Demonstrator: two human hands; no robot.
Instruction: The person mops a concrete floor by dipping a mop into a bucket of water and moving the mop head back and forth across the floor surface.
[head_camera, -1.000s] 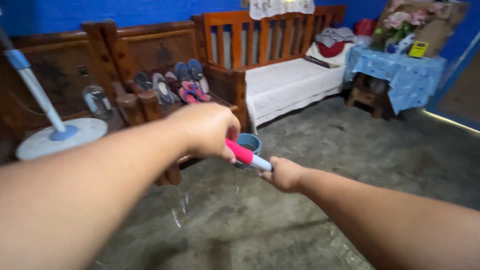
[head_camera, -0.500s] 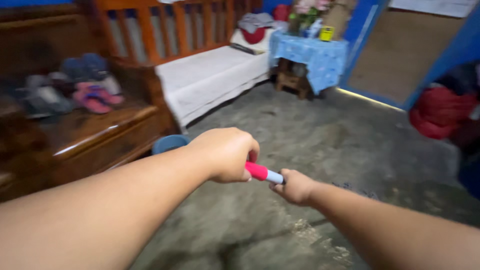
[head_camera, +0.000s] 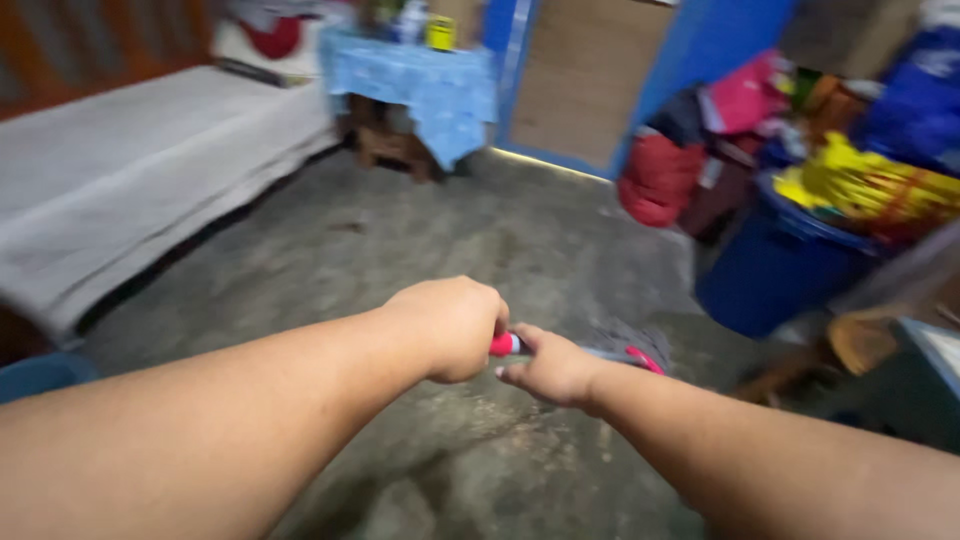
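Pink handle of a mop runs between both hands, over the grey concrete floor. Left hand is closed in a fist around the handle's upper part. Right hand is closed on it just beyond, the two hands almost touching. Grey mop head lies on the floor past the right hand. Blue barrel stands to the right.

Both forearms are bare from the frame's lower edge to the wrists, with no sleeves, watch, bracelet or rings in sight. The left hand and the right hand wear no gloves. Fingernails on the right-hand fingers look short and unpainted.
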